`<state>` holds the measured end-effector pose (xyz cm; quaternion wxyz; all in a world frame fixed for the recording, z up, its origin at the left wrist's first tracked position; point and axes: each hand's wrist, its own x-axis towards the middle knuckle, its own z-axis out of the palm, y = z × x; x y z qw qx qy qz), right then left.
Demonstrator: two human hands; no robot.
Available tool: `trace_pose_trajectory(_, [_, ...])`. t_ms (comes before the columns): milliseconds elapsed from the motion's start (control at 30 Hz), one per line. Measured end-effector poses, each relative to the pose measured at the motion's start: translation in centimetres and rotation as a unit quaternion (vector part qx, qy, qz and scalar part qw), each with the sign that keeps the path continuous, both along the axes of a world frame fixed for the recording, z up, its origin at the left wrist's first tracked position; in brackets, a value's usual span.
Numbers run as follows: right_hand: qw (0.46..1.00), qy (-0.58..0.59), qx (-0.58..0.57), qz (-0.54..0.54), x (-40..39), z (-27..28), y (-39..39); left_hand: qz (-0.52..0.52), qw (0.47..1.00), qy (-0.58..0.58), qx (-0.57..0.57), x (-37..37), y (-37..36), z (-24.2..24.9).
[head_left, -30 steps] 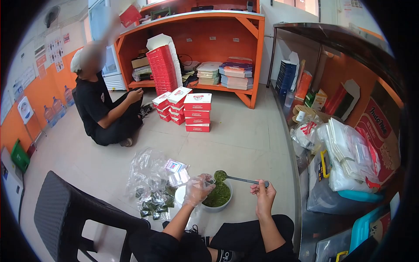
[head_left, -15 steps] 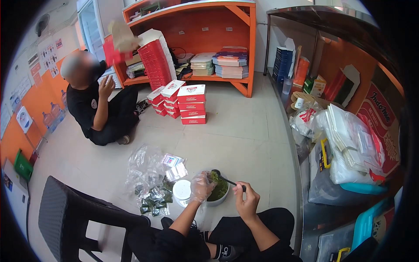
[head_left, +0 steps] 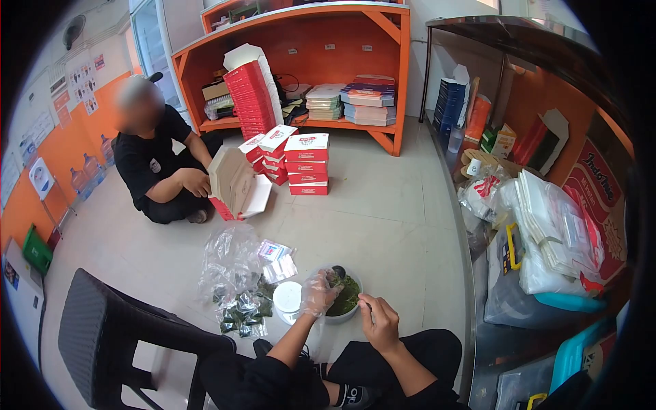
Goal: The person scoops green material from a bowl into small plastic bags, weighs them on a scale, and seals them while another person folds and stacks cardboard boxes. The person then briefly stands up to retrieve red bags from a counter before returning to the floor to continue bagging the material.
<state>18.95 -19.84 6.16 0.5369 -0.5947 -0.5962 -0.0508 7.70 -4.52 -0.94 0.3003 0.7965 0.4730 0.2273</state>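
Observation:
My left hand (head_left: 318, 295), wrapped in loose clear plastic that looks like a disposable glove, is at the left rim of a round tub (head_left: 360, 311). Its fingers are curled close to the spoon's head; what they hold is too small to make out. Chopped green stuff (head_left: 347, 298) lies in the tub. Closed around the handle of a black spoon (head_left: 339, 271), my right hand (head_left: 380, 321) is at the tub's right side. A white round lid (head_left: 287, 296) sits left of the tub, beside several small packets with green contents (head_left: 244, 313).
Clear plastic bags (head_left: 229, 263) and printed packs (head_left: 277, 260) lie on the floor. A co-worker (head_left: 157, 157) sits opposite, holding a red-and-white carton (head_left: 236, 181) beside stacked red boxes (head_left: 307, 164). A dark stool (head_left: 109, 321) stands left; a metal shelf with bins (head_left: 506, 273) is at right.
The co-worker has lowered the carton from shoulder height to the floor, with both hands at it. My right hand has shifted slightly down, still on the spoon; my left hand stays by the tub.

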Motion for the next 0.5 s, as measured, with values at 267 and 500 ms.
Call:
trace_pose_trajectory(267, [1.0, 0.012, 0.009, 0.006, 0.0, 0.1, -0.2, 0.0, 1.0, -0.018, 0.017, 0.0, -0.1, -0.2])
trace_pose_trajectory(500, [0.982, 0.18, -0.018, -0.063, -0.1, 1.3, -0.1, -0.044, 0.994, -0.092, -0.045, -0.6, 2.4, -1.7])
